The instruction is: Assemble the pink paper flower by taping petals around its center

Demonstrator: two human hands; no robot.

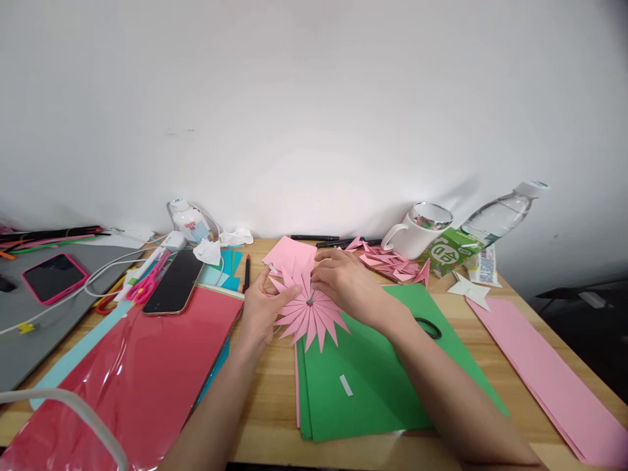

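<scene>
A pink paper flower [310,315] made of several pointed folded petals lies over the top edge of a green paper stack [363,386]. My left hand [263,307] grips its left side, thumb pressed on the petals. My right hand [343,281] is closed in a pinch on the upper petals near the flower's centre. A flat pink sheet [289,254] lies just behind the flower. A heap of loose folded pink petals [390,263] sits behind my right hand.
Red sheets in plastic [142,373] lie at left, with a black phone [174,282], pink scissors [147,281], a second pink-cased phone [53,276] and a laptop. At right stand a white mug [417,230], a water bottle [498,212], a green carton and pink strips [549,376].
</scene>
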